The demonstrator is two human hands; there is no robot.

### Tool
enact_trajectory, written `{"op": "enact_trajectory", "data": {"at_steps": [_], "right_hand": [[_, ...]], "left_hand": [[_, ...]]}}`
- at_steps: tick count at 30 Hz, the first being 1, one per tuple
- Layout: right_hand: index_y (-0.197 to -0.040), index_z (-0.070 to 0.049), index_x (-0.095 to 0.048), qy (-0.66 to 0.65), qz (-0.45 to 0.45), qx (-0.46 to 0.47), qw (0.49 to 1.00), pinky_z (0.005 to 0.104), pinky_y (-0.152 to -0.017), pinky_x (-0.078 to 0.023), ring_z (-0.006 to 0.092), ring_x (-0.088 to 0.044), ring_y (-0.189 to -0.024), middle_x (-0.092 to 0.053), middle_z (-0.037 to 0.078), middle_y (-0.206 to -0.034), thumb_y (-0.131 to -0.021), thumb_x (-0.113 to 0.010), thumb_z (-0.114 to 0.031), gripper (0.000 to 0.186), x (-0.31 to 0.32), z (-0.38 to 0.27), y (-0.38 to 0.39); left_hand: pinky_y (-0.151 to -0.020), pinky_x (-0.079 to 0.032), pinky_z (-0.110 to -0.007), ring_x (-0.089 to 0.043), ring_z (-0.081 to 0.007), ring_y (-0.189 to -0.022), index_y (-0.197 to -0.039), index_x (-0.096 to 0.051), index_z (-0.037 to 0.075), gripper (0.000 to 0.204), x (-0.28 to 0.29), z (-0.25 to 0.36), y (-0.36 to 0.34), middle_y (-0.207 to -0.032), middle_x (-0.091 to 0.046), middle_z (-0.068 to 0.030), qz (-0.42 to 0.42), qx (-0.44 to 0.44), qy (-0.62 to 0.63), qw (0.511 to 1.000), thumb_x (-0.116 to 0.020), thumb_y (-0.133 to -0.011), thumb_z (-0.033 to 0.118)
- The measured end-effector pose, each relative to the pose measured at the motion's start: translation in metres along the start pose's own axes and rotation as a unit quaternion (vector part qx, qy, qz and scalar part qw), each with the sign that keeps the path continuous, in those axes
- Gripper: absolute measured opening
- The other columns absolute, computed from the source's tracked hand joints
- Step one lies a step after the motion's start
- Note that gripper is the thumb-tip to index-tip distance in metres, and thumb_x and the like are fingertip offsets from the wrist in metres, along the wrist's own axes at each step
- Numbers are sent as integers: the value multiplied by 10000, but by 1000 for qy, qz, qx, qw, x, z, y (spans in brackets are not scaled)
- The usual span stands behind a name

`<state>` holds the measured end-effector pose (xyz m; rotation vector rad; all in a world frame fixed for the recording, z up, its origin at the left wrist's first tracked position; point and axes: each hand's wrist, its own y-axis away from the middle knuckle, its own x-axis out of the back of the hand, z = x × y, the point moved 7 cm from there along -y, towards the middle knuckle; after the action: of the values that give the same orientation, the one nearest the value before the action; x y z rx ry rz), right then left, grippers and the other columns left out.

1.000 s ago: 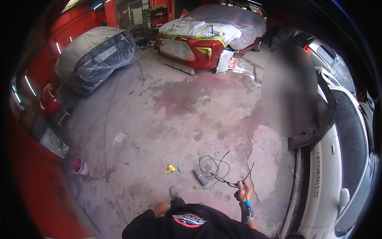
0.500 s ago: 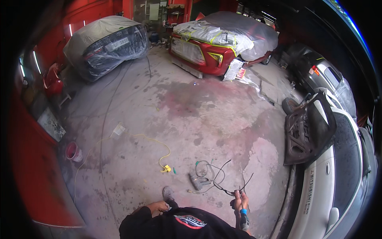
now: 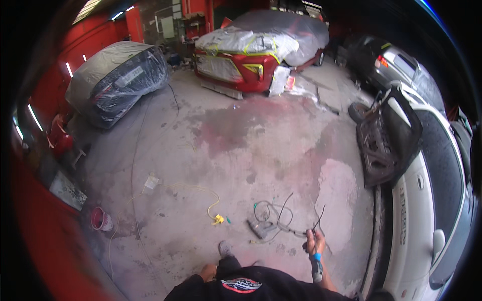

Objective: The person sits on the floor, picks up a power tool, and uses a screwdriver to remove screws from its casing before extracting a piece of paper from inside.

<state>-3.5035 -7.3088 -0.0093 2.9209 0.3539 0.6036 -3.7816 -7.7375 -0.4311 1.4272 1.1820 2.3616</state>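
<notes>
My right hand (image 3: 316,242) is closed on a thin dark frame with two long slender arms (image 3: 319,217); it looks like a pair of glasses, though lenses cannot be made out. A blue band and a grey device (image 3: 317,270) are on my right wrist. My left hand (image 3: 208,272) is low beside my body, blurred and partly hidden; its fingers do not show clearly. Ahead, on the floor, lies a grey corded power tool (image 3: 261,228) with its cord looped beside it. To its left a yellow extension cord ends in a yellow socket (image 3: 218,219).
A pink-stained bucket (image 3: 102,219) stands at left. Plastic-covered cars, one dark (image 3: 123,80) and one red (image 3: 246,70), stand at the back. Along the right is a white car (image 3: 416,220) with a dark body panel (image 3: 384,143) against it. Cords cross the stained floor (image 3: 236,165).
The view has shifted and tilted. My right hand still holds the dark frame. My left hand has moved lower against my body and is less visible.
</notes>
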Motion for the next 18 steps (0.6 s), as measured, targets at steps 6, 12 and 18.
{"op": "enact_trajectory", "data": {"at_steps": [6, 12, 18], "right_hand": [[-943, -30, -688, -56, 62, 41, 996, 286, -419, -399, 126, -552, -448, -566, 30, -564, -954, -613, -405, 383, 5, -55, -24], [-989, -31, -679, -120, -31, -75, 989, 255, -470, -415, 84, -539, -503, -599, 3, -671, -973, -638, -327, 299, -30, -23, -10], [-1014, -25, -703, -184, -114, -59, 974, 235, -511, -433, 77, -551, -574, -587, -16, -707, -956, -681, -228, 212, -104, -33, 26]], "left_hand": [[-747, -532, -447, -677, -325, -824, -1081, -674, 25, 301, 193, -10, 31, -870, -701, -179, 80, -114, 76, 987, -633, -816, 163], [-832, -524, -266, -655, -100, -943, -1245, -621, -37, 358, 446, 145, 91, -1013, -731, -105, 218, -57, 415, 882, -654, -963, 183], [-934, -505, -291, -641, -164, -1059, -1331, -565, -40, 407, 455, 202, 69, -1138, -694, -137, 118, -213, 457, 856, -643, -975, 139]]}}
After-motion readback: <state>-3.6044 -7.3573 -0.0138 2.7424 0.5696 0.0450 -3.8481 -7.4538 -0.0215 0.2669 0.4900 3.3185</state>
